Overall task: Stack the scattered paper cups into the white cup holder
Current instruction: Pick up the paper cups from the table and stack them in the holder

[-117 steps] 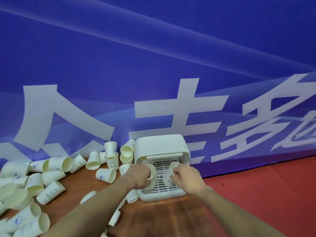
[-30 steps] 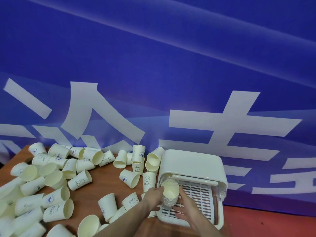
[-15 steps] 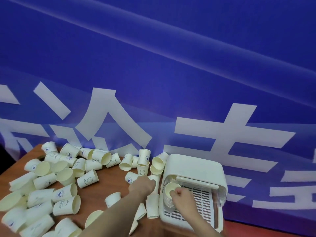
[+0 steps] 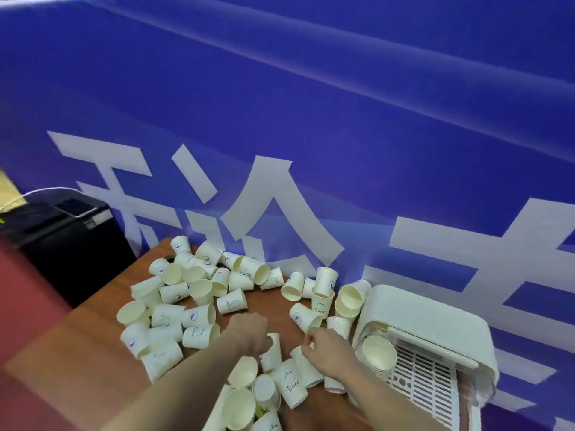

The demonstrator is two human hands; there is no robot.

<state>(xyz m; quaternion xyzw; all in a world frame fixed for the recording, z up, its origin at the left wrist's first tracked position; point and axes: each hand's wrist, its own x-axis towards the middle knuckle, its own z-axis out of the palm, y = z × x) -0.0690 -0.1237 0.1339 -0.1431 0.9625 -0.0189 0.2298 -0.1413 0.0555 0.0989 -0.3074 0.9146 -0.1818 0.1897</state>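
Our left hand (image 4: 249, 332) grips a cup (image 4: 271, 353); our right hand (image 4: 326, 348) pinches another, we think. The holder (image 4: 429, 325) lies right, nearer that hand.

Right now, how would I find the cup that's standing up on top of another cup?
Find the white cup holder on the table's right. Just left of it, against the blue banner, one cup stands inside the "Bear" cup. Its neighbours lie tipped over; it alone rises upright.

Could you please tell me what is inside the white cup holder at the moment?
Inside the white cup holder, a stack of paper cups lies on its side on the slotted tray, mouth facing outward. The holder's cover hides whatever is deeper inside.
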